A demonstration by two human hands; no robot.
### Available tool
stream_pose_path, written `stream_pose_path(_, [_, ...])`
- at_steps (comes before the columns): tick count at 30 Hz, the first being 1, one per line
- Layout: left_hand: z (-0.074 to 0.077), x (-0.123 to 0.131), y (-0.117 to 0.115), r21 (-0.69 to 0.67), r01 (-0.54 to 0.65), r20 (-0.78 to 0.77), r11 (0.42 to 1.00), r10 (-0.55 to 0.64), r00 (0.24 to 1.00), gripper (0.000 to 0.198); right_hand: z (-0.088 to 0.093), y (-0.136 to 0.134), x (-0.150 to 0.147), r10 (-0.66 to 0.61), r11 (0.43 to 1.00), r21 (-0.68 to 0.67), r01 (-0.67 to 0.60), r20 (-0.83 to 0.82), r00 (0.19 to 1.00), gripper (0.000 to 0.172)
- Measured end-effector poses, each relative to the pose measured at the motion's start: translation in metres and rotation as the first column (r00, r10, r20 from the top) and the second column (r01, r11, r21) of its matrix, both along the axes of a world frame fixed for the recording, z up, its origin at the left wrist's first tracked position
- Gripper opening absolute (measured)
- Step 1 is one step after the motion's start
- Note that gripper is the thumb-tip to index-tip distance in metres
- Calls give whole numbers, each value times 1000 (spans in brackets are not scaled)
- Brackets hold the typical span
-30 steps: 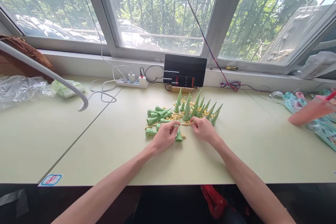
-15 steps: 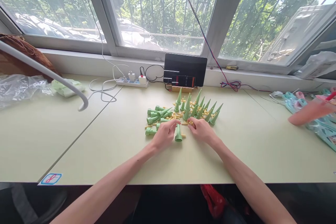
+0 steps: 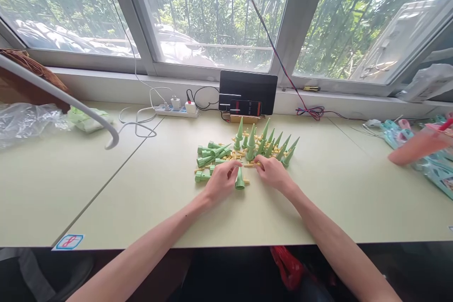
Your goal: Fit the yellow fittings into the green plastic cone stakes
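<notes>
A heap of green plastic cones [image 3: 212,154] and small yellow pegs lies on the pale green table [image 3: 159,198]. Behind it, several cones [image 3: 271,144] stand upright in a cluster. My left hand [image 3: 221,181] is curled around one green cone [image 3: 239,180], which points away from me with its wide end toward me. My right hand [image 3: 274,173] rests beside it, fingertips pinched on a yellow peg [image 3: 252,165] at the front of the upright cluster.
A dark tablet [image 3: 247,90] and a phone [image 3: 245,107] lean at the window sill behind the pile. A power strip [image 3: 176,111] with cables lies to the left, a white curved tube [image 3: 71,104] and plastic bags at far left. Pastel items [image 3: 421,144] crowd the right edge.
Both hands stay at the pile. The cone in my left hand has tilted slightly and my right fingers have closed onto the yellow peg.
</notes>
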State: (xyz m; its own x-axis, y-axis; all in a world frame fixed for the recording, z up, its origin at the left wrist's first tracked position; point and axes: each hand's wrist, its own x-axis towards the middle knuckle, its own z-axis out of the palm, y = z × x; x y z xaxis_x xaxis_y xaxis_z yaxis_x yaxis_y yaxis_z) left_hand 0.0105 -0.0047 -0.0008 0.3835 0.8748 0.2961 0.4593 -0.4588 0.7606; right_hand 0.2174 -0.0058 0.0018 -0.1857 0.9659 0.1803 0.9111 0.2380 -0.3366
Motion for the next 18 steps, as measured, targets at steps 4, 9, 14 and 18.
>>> stream_pose_path(4, [0,0,0,19,-4,-4,1000,4,1000,19,0,2,3,-57,998,14,56,58,997,17])
stream_pose_path(9, [0,1,-1,67,-1,18,998,0,1000,18,0,2,4,-63,997,-37,68,120,991,18])
stream_pose_path(14, [0,1,-1,62,1,31,998,-3,1000,16,3,0,1,-65,994,-73,77,158,985,16])
stream_pose_path(18, [2,2,-3,73,11,15,997,-13,1000,14,3,-1,0,-73,994,-68,83,142,987,13])
